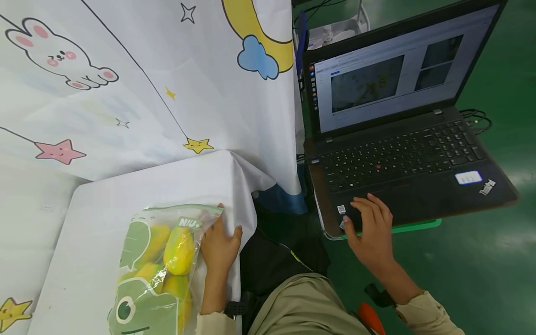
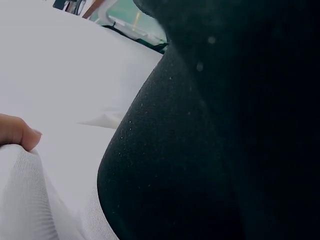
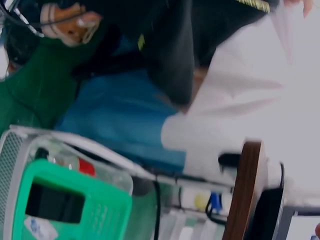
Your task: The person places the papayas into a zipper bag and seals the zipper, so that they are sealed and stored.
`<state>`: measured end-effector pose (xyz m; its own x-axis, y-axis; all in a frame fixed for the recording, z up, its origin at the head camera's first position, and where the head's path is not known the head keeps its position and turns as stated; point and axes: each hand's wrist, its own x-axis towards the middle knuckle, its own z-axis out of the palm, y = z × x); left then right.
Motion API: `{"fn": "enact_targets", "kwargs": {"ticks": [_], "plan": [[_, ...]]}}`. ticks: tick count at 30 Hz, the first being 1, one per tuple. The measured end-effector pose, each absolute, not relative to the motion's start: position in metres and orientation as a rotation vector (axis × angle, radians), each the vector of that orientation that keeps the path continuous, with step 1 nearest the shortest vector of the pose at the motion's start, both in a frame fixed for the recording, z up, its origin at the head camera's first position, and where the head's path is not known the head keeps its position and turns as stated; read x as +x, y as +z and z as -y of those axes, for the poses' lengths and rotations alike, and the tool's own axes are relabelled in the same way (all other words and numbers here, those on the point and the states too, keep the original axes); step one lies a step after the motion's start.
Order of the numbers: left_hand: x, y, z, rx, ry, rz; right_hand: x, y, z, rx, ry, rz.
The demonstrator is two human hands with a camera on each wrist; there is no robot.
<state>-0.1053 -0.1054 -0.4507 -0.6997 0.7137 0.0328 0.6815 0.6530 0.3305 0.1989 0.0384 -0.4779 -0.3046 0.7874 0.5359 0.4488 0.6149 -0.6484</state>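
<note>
A clear zip bag (image 1: 146, 304) with a green cartoon print lies on the white-covered table at the lower left in the head view. Several yellow-green mangoes (image 1: 179, 251) show through it. My left hand (image 1: 219, 246) rests on the cloth at the bag's right edge, thumb apart from the fingers; some fingers are partly hidden by the bag. In the left wrist view only its thumb (image 2: 20, 134) shows, on the white cloth. My right hand (image 1: 372, 232) rests on the front of the black laptop (image 1: 418, 200), fingers slightly bent over the touchpad area.
The laptop stands on a brown board (image 3: 245, 195). Below it, a green basket (image 3: 100, 200) appears in the right wrist view. A white cloth (image 1: 146, 93) with cartoon prints hangs behind the table. Cables (image 1: 477, 118) run out behind the laptop.
</note>
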Motion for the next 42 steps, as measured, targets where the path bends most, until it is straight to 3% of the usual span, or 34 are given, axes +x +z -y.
{"fn": "enact_targets", "kwargs": {"ticks": [17, 20, 27, 35, 42], "plan": [[-0.104, -0.451, 0.106, 1.155, 0.489, -2.768, 0.177, -0.495, -0.007, -0.838, 0.628, 2.25], [-0.102, -0.452, 0.105, 1.174, 0.505, -2.775, 0.186, -0.493, -0.014, -0.93, 0.547, 2.151], [-0.101, -0.452, 0.104, 1.188, 0.513, -2.785, 0.217, -0.495, -0.026, -1.456, 0.372, 2.069], [-0.104, -0.453, 0.105, 1.235, 0.509, -2.796, 0.208, -0.497, -0.02, -1.347, 0.488, 2.155], [-0.104, -0.453, 0.107, 1.228, 0.515, -2.782, 0.222, -0.495, -0.042, -1.401, 0.414, 1.999]]}}
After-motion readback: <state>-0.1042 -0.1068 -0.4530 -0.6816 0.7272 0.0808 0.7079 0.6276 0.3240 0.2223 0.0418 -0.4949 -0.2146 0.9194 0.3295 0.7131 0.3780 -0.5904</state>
